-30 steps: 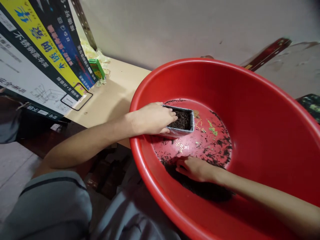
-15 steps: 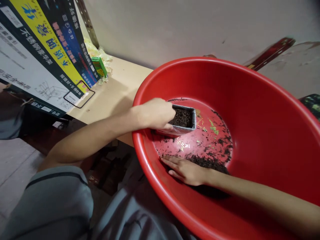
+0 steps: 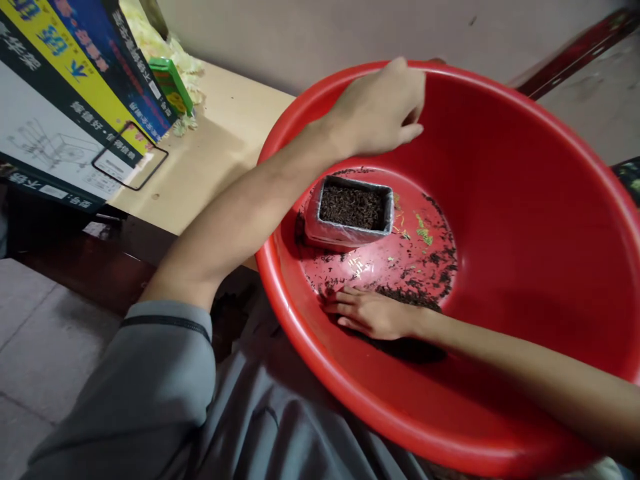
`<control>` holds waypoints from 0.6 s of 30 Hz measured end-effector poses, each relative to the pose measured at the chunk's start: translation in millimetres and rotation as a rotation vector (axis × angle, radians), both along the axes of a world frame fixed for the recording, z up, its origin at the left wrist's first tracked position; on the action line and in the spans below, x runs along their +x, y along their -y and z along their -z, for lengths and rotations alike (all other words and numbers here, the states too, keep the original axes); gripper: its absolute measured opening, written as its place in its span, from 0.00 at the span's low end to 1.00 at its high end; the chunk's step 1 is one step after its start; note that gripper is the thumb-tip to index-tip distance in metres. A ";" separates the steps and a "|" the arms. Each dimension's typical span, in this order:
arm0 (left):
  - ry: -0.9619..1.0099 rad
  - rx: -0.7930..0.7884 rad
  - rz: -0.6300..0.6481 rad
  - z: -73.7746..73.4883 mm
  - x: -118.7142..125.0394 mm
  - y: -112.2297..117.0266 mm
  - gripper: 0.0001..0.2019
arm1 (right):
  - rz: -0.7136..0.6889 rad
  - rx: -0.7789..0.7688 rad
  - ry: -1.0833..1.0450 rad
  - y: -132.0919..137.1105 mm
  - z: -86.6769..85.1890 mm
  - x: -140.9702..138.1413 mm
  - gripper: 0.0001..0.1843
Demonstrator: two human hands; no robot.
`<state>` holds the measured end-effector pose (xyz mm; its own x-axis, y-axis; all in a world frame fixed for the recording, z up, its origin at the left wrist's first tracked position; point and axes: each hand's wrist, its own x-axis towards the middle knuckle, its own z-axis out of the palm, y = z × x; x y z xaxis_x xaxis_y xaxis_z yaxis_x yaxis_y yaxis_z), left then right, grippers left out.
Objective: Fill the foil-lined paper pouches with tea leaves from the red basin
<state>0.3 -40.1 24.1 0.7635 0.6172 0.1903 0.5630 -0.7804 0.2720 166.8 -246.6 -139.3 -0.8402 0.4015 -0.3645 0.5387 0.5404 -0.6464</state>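
My left hand [image 3: 383,107] is raised over the back of a red plastic basin [image 3: 530,167], its fingers curled downward. Whatever those fingers may hold is hidden. Below it stands a small rectangular box [image 3: 335,235] with a clear plastic liner, filled with dark, dry shreds that look like loose tea leaves [image 3: 353,208]. My right hand [image 3: 373,315] lies palm down on the basin's near side, fingers stretched out over a heap of the same dark shreds [image 3: 417,299]. Part of that heap is hidden under the hand and wrist.
Loose bits and gold-green print [image 3: 424,230] show on the basin floor. To the left, a large printed carton [image 3: 65,113] with a black wire handle and a small green packet [image 3: 171,85] stand on a wooden board [image 3: 225,127]. A wall rises behind.
My left hand has let go of the box and moved up and away from it, so the whole box top now shows. My right hand stays on the heap. The view has shifted slightly.
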 end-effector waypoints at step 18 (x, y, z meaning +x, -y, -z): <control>-0.055 0.067 -0.081 28.6 -11.4 -15.2 0.16 | 0.007 -0.097 0.437 14.5 3.7 5.9 0.43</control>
<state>-11.1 -24.9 -4.5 0.7222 0.6642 0.1928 0.6373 -0.7474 0.1876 172.7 -261.1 -143.0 -0.5961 0.3527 -0.7213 0.7760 0.4837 -0.4047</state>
